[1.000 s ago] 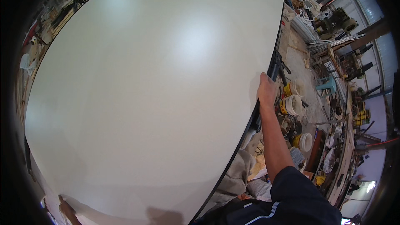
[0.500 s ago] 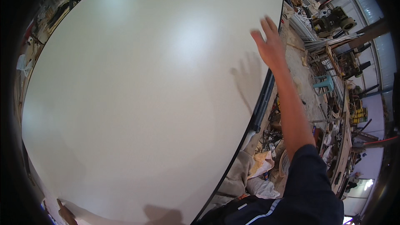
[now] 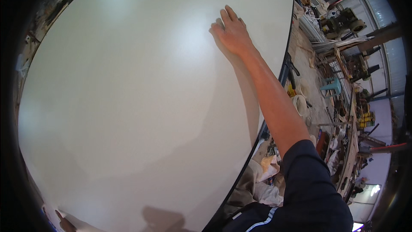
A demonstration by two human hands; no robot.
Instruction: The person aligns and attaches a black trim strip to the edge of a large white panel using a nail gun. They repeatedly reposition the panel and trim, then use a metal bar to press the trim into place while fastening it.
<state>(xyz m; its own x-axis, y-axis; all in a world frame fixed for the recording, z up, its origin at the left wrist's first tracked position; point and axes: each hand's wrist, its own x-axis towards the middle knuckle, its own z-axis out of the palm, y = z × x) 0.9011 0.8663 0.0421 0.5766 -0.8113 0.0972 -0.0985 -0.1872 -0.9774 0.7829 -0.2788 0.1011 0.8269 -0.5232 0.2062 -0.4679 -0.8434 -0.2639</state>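
A large pale, off-white board [image 3: 128,103] with a smooth, slightly shiny face and a dark right edge fills most of the head view. My right hand [image 3: 234,34] lies on its upper right part, fingers spread, palm down, nothing held. The bare forearm reaches over the board's right edge from a dark sleeve. Far off at the lower left, my left hand [image 3: 65,222] rests at the board's near left corner. One straight finger of it shows; the picture's rim cuts off the rest.
Beyond the right edge lies a cluttered workshop floor with white buckets [image 3: 300,104], a teal stool [image 3: 331,86], sacks [image 3: 268,194] and stacked strips [image 3: 310,28]. A dark machine [image 3: 344,22] stands farther off. Dark-handled pliers-like tools [image 3: 292,69] sit by the board's right edge.
My right hand has moved left from above the board's right edge onto its face. The forearm now crosses the board. My left hand has stayed nearly where it was.
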